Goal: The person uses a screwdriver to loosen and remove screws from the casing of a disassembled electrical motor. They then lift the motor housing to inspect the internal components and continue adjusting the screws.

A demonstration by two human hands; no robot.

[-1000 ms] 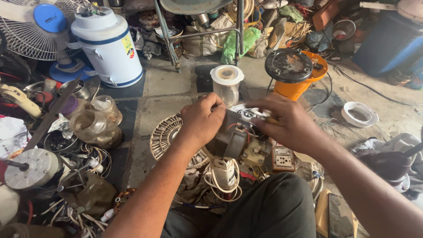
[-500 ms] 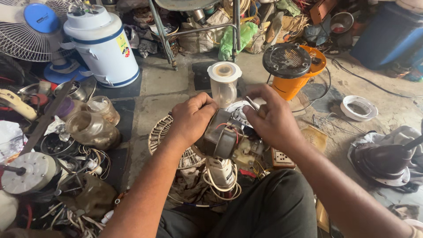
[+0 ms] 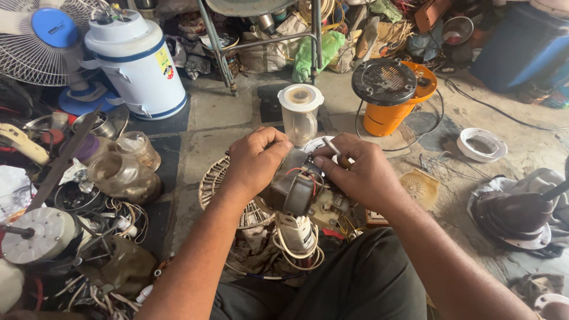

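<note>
My left hand (image 3: pixel 256 161) grips the top of a grey fan motor (image 3: pixel 296 191) with red and black wires, held over my lap. On the motor's right side rests my right hand (image 3: pixel 360 173), which pinches a thin screwdriver (image 3: pixel 333 149) whose tip points at the motor's top. Below the motor hang a white plastic housing and a coil of pale cord (image 3: pixel 296 237). A round wire fan guard (image 3: pixel 220 191) lies on the floor under my left wrist.
A blender jar (image 3: pixel 301 112) stands just beyond my hands. An orange appliance with a black grille (image 3: pixel 391 89) is at right, a white and blue cooler (image 3: pixel 137 59) and a fan (image 3: pixel 35 41) at left. Jars, motors and wires crowd the left floor.
The motor and both hands have come lower and closer to me. My right hand has shifted onto the motor's right side with the screwdriver.
</note>
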